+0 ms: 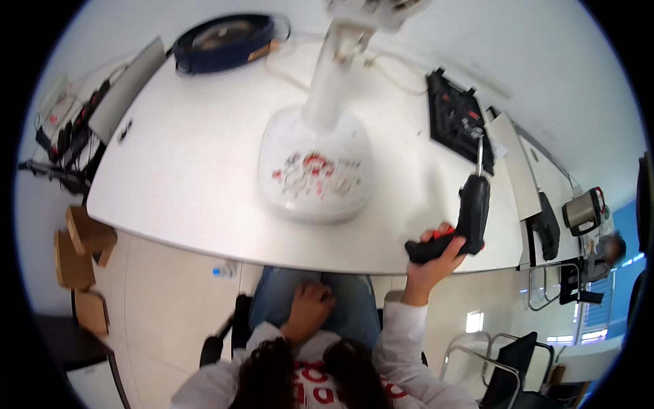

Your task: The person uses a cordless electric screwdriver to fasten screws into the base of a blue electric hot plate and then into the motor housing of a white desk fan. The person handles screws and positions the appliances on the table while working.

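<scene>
My right hand is wrapped round the grip of a black cordless screwdriver with red parts. Its metal bit points away from me, above the table's near right edge. My left hand rests on my lap, its fingers curled in; whether something small is inside is hidden. In front of me on the white table stands a white appliance base with round controls and red markings. A pale column rises from it, and its top is cut off by the frame.
An open black tool case lies at the right. A dark blue round case or bag sits at the far left. Cables run along the back. Cardboard pieces stand on the floor at left; metal-framed chairs and a steel kettle are at right.
</scene>
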`<control>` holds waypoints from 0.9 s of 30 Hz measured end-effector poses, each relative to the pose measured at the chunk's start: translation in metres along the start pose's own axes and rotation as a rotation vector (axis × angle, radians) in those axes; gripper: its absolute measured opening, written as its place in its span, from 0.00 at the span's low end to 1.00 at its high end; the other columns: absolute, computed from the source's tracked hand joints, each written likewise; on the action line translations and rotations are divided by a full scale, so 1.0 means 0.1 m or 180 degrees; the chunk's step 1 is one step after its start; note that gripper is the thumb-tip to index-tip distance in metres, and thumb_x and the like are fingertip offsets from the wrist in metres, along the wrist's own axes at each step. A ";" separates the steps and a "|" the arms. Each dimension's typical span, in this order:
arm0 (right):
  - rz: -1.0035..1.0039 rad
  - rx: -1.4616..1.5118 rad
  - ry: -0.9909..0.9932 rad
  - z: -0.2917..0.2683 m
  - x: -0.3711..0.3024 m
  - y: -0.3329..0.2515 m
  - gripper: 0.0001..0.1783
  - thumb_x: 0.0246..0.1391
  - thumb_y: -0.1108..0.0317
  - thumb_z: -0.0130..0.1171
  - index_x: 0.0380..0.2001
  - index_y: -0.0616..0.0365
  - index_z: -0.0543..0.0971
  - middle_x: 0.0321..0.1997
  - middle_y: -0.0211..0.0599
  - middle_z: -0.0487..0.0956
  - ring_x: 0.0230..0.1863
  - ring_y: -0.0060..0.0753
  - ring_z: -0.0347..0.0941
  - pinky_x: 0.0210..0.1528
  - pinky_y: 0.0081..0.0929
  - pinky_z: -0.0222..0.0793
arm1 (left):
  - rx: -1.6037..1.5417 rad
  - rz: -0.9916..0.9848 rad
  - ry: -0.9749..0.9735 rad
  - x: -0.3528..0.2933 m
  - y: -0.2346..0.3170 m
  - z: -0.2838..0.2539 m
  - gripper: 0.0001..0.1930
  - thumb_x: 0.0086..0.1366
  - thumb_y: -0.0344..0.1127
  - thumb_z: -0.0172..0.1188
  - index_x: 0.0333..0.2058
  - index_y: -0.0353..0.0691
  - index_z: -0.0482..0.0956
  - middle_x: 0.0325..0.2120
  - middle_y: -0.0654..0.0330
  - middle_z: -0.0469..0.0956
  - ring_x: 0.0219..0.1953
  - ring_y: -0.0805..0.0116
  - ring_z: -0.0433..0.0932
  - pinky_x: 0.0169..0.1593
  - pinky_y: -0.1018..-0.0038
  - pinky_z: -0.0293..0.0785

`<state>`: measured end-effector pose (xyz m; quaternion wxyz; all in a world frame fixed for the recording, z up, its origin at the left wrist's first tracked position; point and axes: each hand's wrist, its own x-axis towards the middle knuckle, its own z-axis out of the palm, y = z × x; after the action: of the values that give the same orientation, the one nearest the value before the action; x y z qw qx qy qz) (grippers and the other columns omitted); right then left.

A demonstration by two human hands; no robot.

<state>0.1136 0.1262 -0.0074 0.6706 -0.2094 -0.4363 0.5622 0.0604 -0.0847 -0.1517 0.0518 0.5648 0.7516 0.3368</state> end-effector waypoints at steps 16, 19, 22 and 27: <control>0.0754 0.0839 0.0492 -0.46 0.48 -0.17 0.17 0.61 0.51 0.48 0.37 0.54 0.65 0.33 0.30 0.69 0.26 0.23 0.65 0.31 0.21 0.65 | -0.2882 -0.0213 0.0779 3.36 0.64 -0.65 0.09 0.54 0.26 0.60 0.36 0.36 0.76 0.26 0.59 0.81 0.29 0.74 0.79 0.34 0.80 0.73; 0.1031 0.0821 0.0459 -0.42 0.47 -0.20 0.16 0.62 0.52 0.47 0.35 0.54 0.65 0.32 0.31 0.69 0.26 0.24 0.65 0.31 0.21 0.64 | -0.2778 -0.0827 0.0967 3.70 0.27 -0.21 0.06 0.53 0.27 0.61 0.32 0.37 0.80 0.24 0.60 0.81 0.28 0.74 0.78 0.32 0.78 0.73; 0.1334 0.1200 0.0407 -0.57 0.54 -0.17 0.15 0.61 0.55 0.48 0.41 0.54 0.65 0.31 0.33 0.70 0.23 0.27 0.67 0.27 0.23 0.66 | -0.1864 -0.1017 0.1097 3.83 0.25 0.02 0.04 0.53 0.30 0.61 0.28 0.41 0.83 0.24 0.61 0.81 0.27 0.69 0.79 0.32 0.73 0.74; 0.1471 0.1142 0.0294 -0.58 0.61 -0.22 0.15 0.61 0.54 0.48 0.38 0.54 0.65 0.31 0.32 0.69 0.23 0.25 0.67 0.27 0.22 0.65 | -0.0371 -0.1045 0.0999 4.06 0.31 0.04 0.05 0.52 0.33 0.59 0.28 0.48 0.83 0.25 0.62 0.81 0.30 0.62 0.79 0.34 0.67 0.74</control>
<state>0.1731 0.1893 0.0001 0.5703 -0.2066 -0.2398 0.7580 -0.0578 0.2804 -0.0142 0.0208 0.3718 0.8115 0.4503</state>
